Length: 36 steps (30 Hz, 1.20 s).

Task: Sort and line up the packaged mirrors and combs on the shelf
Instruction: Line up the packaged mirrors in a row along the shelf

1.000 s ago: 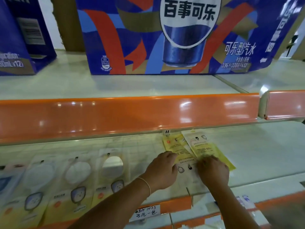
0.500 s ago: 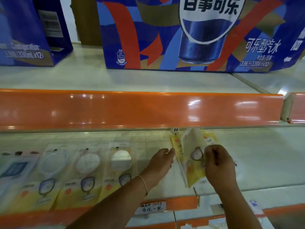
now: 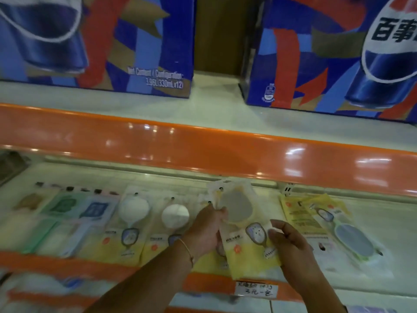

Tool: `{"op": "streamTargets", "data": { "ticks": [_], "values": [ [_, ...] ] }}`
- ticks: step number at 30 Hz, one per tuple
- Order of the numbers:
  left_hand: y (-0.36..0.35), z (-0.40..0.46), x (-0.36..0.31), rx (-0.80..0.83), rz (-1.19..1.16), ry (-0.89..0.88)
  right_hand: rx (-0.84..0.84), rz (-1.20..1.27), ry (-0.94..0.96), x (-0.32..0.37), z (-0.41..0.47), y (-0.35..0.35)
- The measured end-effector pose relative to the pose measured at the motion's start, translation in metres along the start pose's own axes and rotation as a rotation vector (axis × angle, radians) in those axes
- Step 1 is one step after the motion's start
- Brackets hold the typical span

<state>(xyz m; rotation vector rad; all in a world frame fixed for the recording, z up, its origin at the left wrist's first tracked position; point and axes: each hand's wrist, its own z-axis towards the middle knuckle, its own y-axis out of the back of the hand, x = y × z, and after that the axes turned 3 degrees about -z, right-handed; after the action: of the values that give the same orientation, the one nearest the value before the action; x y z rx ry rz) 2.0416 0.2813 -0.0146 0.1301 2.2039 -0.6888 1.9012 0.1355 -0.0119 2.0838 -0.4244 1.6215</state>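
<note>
A packaged mirror (image 3: 239, 220) with a yellow card lies tilted at the right end of a row of like packs on the white shelf (image 3: 383, 211). My left hand (image 3: 208, 231) grips its left edge, thumb on top. My right hand (image 3: 290, 242) touches its right edge with loosely bent fingers. Two white round mirror packs (image 3: 134, 213) (image 3: 174, 218) lie in line to the left. Further left sit green and blue packs (image 3: 90, 211), blurred. To the right lie a yellow card pack (image 3: 300, 218) and a green-handled mirror pack (image 3: 352, 240), both askew.
An orange shelf rail (image 3: 203, 150) runs overhead, with blue cola cartons (image 3: 112, 46) above it. The front orange edge carries a handwritten price tag (image 3: 257, 290). A dark item (image 3: 11, 166) sits at the far left of the shelf.
The mirror pack has been carried left from the right-hand pile and laid beside the row. My left hand now grips it; my right hand has loosened to its edge. The view swung left.
</note>
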Motion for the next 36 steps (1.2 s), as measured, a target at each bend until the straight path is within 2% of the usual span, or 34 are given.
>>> {"op": "streamTargets", "data": {
  "ticks": [3, 6, 9, 11, 14, 16, 18, 20, 24, 28, 33, 36],
  "values": [
    [0.029, -0.008, -0.012, -0.022, 0.163, -0.058, 0.115, 0.059, -0.045, 0.012, -0.003, -0.028],
    [0.050, -0.018, -0.015, -0.038, 0.336, -0.095, 0.164, -0.035, -0.009, 0.024, -0.010, -0.059],
    [0.066, -0.027, -0.014, -0.042, 0.445, -0.135, 0.127, -0.153, 0.037, 0.023, -0.011, -0.088],
    [0.075, -0.034, -0.018, -0.059, 0.602, -0.227, 0.076, -0.140, 0.019, 0.019, -0.011, -0.100],
    [0.098, -0.040, -0.021, -0.180, 0.882, -0.482, -0.041, -0.129, -0.016, 0.012, -0.008, -0.104],
    [0.116, -0.041, -0.017, -0.266, 1.064, -0.720, -0.112, -0.163, -0.011, 0.009, -0.004, -0.098],
    [0.135, -0.036, -0.007, -0.296, 1.280, -0.997, -0.175, -0.208, -0.006, 0.006, 0.003, -0.090],
    [0.147, -0.034, 0.005, -0.273, 1.417, -1.118, -0.209, -0.272, 0.005, 0.004, 0.010, -0.083],
    [0.160, -0.030, 0.028, -0.214, 1.650, -0.976, -0.191, -0.405, 0.034, -0.003, 0.027, -0.082],
    [0.161, -0.029, 0.034, -0.195, 1.770, -0.946, -0.120, -0.463, 0.058, -0.010, 0.040, -0.097],
    [0.162, -0.027, 0.035, -0.186, 1.839, -0.878, -0.102, -0.927, 0.124, -0.025, 0.050, -0.101],
    [0.162, -0.027, 0.034, -0.190, 1.841, -0.872, -0.098, -1.018, 0.152, -0.033, 0.047, -0.103]
  ]
}}
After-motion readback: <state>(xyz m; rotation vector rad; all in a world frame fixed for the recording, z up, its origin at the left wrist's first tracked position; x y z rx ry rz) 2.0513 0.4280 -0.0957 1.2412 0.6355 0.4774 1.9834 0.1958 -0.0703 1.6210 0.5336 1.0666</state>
